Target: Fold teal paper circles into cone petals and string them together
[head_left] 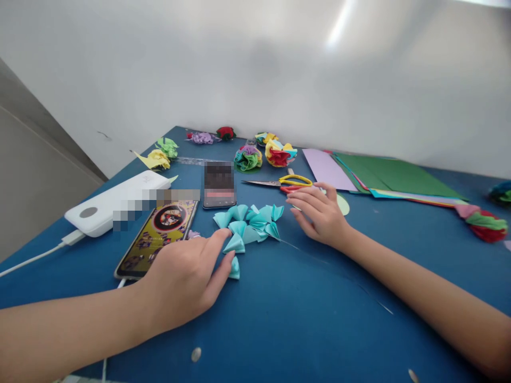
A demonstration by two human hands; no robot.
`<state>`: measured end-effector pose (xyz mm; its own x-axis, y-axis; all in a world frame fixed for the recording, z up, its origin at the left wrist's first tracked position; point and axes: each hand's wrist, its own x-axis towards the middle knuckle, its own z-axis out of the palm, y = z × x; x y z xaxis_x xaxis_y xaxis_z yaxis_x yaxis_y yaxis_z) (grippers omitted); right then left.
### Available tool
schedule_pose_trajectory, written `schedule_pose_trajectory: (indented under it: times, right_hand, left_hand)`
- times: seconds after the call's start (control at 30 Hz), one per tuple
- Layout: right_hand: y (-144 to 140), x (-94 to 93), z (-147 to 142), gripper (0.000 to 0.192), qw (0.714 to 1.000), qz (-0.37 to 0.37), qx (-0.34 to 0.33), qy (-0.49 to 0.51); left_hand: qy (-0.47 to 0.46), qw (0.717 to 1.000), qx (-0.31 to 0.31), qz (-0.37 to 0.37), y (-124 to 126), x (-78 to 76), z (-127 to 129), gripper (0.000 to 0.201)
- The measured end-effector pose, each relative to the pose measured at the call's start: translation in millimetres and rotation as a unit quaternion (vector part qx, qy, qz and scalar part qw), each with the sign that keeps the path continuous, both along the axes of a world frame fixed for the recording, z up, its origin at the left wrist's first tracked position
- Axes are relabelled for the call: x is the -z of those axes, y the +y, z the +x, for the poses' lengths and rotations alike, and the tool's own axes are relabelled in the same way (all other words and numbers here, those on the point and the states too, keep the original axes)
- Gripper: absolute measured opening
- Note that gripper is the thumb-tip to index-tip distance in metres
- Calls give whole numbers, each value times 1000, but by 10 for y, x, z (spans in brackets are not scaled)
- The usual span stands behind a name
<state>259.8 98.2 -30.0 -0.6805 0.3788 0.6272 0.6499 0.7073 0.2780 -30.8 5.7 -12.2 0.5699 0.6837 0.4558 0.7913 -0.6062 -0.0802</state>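
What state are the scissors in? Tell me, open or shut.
Shut. The scissors lie flat on the blue table, blades together in one thin point, just beyond the right hand.

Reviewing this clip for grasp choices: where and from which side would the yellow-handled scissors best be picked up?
Probably by the handle loops of the scissors, coming from the near right side. They lie flat with the blades closed and pointing left, and the loops sit just beyond the fingertips of the right hand, clear of the teal paper cones.
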Motion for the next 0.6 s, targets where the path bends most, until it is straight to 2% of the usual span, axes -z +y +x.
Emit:
schedule_pose_trajectory:
  times: [0.1,0.23,0.3,0.4,0.53,0.6]
  right_hand:
    - [-70,-23,7,26,991,79,-79,-70]
    - [-182,-94,-60,40,945,203,-151,-209]
    - [-235,-140,-109,43,924,227,-175,-252]
    - [-291,-183,-154,32,910,231,-175,-295]
    - [-306,-177,-147,27,905,230,-160,-320]
    - [-301,-164,-134,28,903,234,-164,-321]
  left_hand:
    - [20,998,-18,-63,7,10,17,33]
    - [37,994,-26,-97,-5,-11,22,40]
    - [40,996,-8,-84,-22,-16,21,54]
    - [52,996,29,-65,-36,1,21,66]
    - [76,997,33,8,-3,49,9,36]
    - [83,995,30,38,20,63,-2,27]
